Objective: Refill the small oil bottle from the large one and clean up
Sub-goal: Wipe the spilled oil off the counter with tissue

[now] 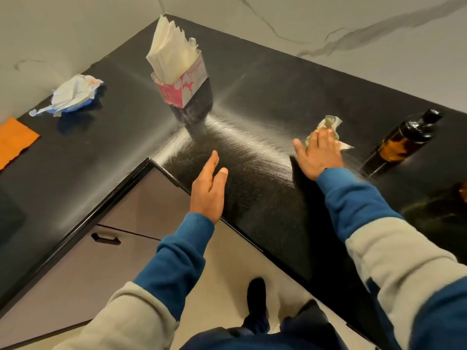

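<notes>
A dark oil bottle point(401, 144) with a black cap and amber liquid stands on the black counter point(252, 92) at the right. My right hand point(319, 154) lies flat with straight fingers on a crumpled, oil-stained tissue point(328, 125) and presses it to the counter just left of the bottle. My left hand point(209, 190) hovers open over the counter's inner corner, fingers straight, holding nothing. Only a sliver of another amber object point(463, 190) shows at the right edge.
A pink and white tissue box point(180, 84) with tissues sticking up stands mid-counter. Crumpled white and blue wrapping point(75, 97) lies at the left, an orange cloth point(15, 141) beyond it. Cabinet drawers with a black handle point(106, 239) sit below the counter edge.
</notes>
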### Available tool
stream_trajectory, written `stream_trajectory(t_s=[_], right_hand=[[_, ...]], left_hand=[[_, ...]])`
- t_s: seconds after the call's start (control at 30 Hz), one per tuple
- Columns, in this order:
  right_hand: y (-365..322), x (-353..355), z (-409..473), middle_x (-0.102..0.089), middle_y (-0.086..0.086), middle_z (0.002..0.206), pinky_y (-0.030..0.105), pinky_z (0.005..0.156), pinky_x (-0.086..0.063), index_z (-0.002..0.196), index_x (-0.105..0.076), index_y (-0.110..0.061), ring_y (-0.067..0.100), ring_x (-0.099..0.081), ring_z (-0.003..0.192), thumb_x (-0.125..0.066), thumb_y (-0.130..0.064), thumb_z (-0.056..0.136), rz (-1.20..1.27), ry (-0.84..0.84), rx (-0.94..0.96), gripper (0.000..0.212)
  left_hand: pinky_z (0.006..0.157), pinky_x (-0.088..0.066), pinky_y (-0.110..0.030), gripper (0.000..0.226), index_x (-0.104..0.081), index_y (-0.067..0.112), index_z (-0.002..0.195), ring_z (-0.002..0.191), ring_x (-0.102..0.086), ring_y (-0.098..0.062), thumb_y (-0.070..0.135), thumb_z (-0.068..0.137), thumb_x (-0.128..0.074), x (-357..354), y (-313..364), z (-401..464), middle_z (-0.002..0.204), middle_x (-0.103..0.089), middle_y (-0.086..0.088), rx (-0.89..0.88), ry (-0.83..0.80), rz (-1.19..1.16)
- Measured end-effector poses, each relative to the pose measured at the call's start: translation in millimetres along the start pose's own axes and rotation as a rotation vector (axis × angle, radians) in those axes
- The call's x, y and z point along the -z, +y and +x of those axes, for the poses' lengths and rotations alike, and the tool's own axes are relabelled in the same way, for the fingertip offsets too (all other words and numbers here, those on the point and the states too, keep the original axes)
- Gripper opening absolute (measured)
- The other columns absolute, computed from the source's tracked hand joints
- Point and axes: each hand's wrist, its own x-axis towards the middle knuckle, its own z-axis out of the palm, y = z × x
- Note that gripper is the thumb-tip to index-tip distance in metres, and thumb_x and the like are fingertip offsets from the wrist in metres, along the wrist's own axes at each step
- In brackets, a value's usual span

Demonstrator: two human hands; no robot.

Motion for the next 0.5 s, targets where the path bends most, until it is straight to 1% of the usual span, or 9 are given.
stream_trajectory(t_s=[0.07, 0.13, 0.23, 0.3, 0.37, 0.4, 0.43, 0.47, 0.5], right_hand=[[-17, -7, -11, 0.001, 0.018, 0.166, 0.048, 0.124, 0.002, 0.157, -0.010, -0.001, 0.032, 0.006, 0.153, -0.013, -0.063, 0.100, 0.028, 0.000, -0.019, 0.085], [-40, -19, -26, -0.004, 0.020, 0.165, 0.049, 0.124, -0.001, 0.156, -0.014, 0.001, 0.034, 0.002, 0.153, -0.018, -0.061, 0.100, 0.033, 0.027, 0.035, 0.083], [-79, -41, -58, -0.008, 0.022, 0.164, 0.051, 0.123, -0.006, 0.154, -0.019, 0.001, 0.036, -0.003, 0.152, -0.016, -0.064, 0.097, 0.044, 0.016, 0.185, 0.086], [-105, -56, -79, -0.014, 0.021, 0.163, 0.052, 0.122, -0.012, 0.155, -0.021, -0.003, 0.035, -0.007, 0.152, -0.015, -0.061, 0.093, 0.031, -0.037, 0.325, 0.085], [-122, -63, -99, -0.026, 0.017, 0.159, 0.050, 0.120, -0.024, 0.154, -0.024, -0.008, 0.032, -0.021, 0.148, -0.037, -0.051, 0.095, 0.106, -0.064, 0.458, 0.074], [-125, -64, -110, -0.028, 0.014, 0.159, 0.048, 0.120, -0.027, 0.154, -0.025, -0.011, 0.029, -0.025, 0.146, -0.048, -0.046, 0.094, 0.187, -0.093, 0.494, 0.073], [-124, -61, -122, -0.028, 0.011, 0.159, 0.045, 0.121, -0.027, 0.154, -0.025, -0.014, 0.026, -0.027, 0.146, -0.053, -0.044, 0.093, 0.251, -0.132, 0.514, 0.073], [-119, -59, -134, -0.028, 0.009, 0.160, 0.042, 0.122, -0.024, 0.154, -0.027, -0.016, 0.024, -0.026, 0.147, -0.053, -0.043, 0.094, 0.263, -0.156, 0.548, 0.070], [-111, -57, -145, -0.030, 0.009, 0.160, 0.039, 0.123, -0.020, 0.154, -0.029, -0.016, 0.025, -0.025, 0.147, -0.048, -0.043, 0.097, 0.194, -0.159, 0.623, 0.065]], left_hand=[[0.124, -0.029, -0.033, 0.056, -0.027, 0.017, 0.160, 0.147, -0.037, -0.008, 0.018, 0.107, -0.047, -3, 3, -2, 0.162, -0.037, -0.001, 0.015, -0.006, -0.023], [0.124, -0.030, -0.035, 0.059, -0.028, 0.018, 0.159, 0.146, -0.037, -0.007, 0.023, 0.105, -0.049, -7, 7, -4, 0.161, -0.039, 0.000, -0.002, 0.002, -0.026], [0.124, -0.030, -0.033, 0.068, -0.032, 0.017, 0.158, 0.146, -0.038, -0.006, 0.032, 0.094, -0.051, -15, 15, -7, 0.160, -0.041, -0.001, -0.034, 0.023, -0.061], [0.123, -0.031, -0.031, 0.067, -0.033, 0.017, 0.157, 0.145, -0.039, -0.007, 0.029, 0.094, -0.051, -21, 21, -8, 0.159, -0.042, 0.000, -0.043, 0.011, -0.086], [0.123, -0.031, -0.031, 0.061, -0.033, 0.018, 0.157, 0.145, -0.039, -0.007, 0.022, 0.099, -0.050, -28, 28, -11, 0.160, -0.041, 0.000, -0.053, -0.040, -0.100], [0.123, -0.031, -0.032, 0.061, -0.033, 0.017, 0.158, 0.145, -0.038, -0.008, 0.022, 0.100, -0.050, -31, 30, -12, 0.160, -0.040, -0.001, -0.061, -0.064, -0.096], [0.123, -0.031, -0.032, 0.063, -0.033, 0.017, 0.158, 0.145, -0.038, -0.008, 0.026, 0.098, -0.050, -34, 32, -14, 0.160, -0.040, -0.001, -0.071, -0.081, -0.083], [0.123, -0.031, -0.033, 0.066, -0.032, 0.016, 0.158, 0.146, -0.038, -0.009, 0.029, 0.095, -0.050, -36, 33, -15, 0.160, -0.040, -0.002, -0.076, -0.096, -0.062], [0.123, -0.031, -0.034, 0.068, -0.032, 0.015, 0.158, 0.145, -0.039, -0.008, 0.031, 0.093, -0.049, -38, 33, -15, 0.160, -0.041, -0.002, -0.077, -0.117, -0.042]])
